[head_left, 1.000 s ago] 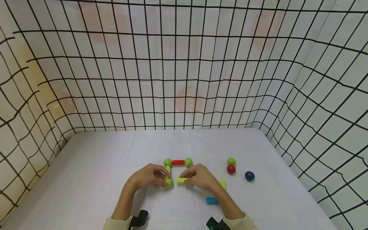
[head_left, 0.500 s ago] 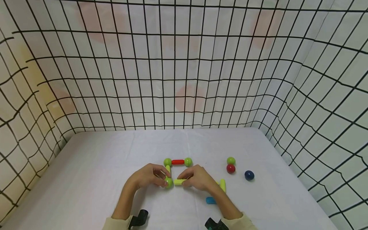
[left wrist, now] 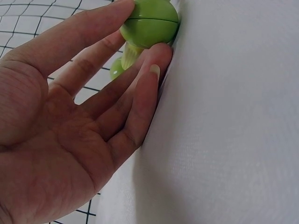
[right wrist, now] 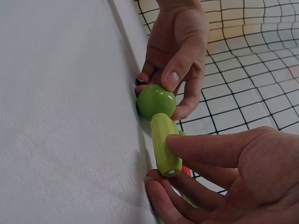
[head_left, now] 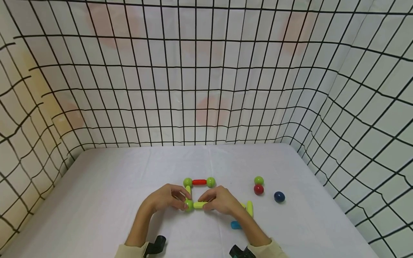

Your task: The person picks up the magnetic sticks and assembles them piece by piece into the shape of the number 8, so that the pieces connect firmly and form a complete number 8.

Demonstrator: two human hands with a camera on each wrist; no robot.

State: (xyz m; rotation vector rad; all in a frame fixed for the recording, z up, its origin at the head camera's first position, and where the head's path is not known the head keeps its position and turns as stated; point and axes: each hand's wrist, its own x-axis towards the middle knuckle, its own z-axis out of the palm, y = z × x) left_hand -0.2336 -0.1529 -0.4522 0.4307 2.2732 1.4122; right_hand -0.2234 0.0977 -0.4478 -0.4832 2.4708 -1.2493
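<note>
My left hand (head_left: pixel 167 198) holds a green ball (head_left: pixel 189 205) with thumb and fingertips on the table. In the right wrist view, my right hand (right wrist: pixel 261 172) pinches a ribbed yellow-green rod (right wrist: pixel 164 144) between thumb and fingers. One end of that rod touches the ball; a small pale metallic disc shows in its other end. A second yellow-green rod (head_left: pixel 188 190) runs from the held ball to a far green ball (head_left: pixel 188 182). From there a red rod (head_left: pixel 199 182) joins another green ball (head_left: pixel 211 182). Fingers hide part of the held pieces.
To the right, a loose green ball (head_left: pixel 259 180) touches a red ball (head_left: pixel 258 189), with a dark blue ball (head_left: pixel 279 196) beyond. A yellow-green rod (head_left: pixel 250 208) and a blue rod (head_left: pixel 236 225) lie by the right forearm, partly hidden. Black netting (head_left: pixel 206 89) surrounds the white table (head_left: pixel 113 179).
My right hand has moved slightly left and nearer with the yellow-green rod, closing the gap until its end meets the green ball. The left hand has stayed on the ball.
</note>
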